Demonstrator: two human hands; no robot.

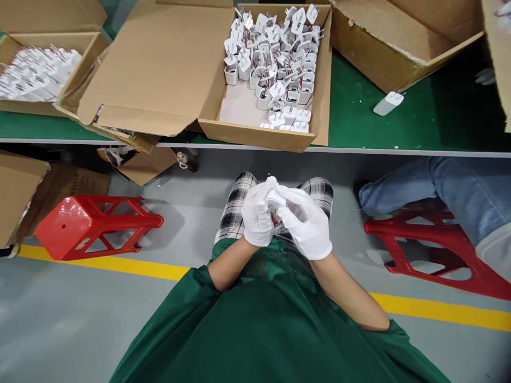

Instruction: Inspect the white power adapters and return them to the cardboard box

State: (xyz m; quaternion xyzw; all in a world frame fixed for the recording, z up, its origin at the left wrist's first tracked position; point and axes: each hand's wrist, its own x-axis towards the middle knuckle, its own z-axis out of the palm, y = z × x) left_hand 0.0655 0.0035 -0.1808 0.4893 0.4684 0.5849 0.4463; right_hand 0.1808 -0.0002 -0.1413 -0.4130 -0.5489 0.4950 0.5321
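Note:
Over my lap, both hands in white gloves meet around a small white plug charger [275, 200]. My left hand [257, 213] is closed around one side of it. From the other side my right hand [305, 221] pinches it with thumb and fingers. The gloves cover most of the charger, so its prongs and any opening cannot be made out. On the bench ahead, a cardboard box [255, 137] holds many white chargers [279, 58], several with their caps off and red and black wires showing.
A lone charger [388, 103] lies on the green bench [359, 127], near another carton [371, 48]. At the left stands a box of white chargers [38, 72]. Red stools [72, 226] are on both sides; a person's leg in jeans [407, 186] is at the right.

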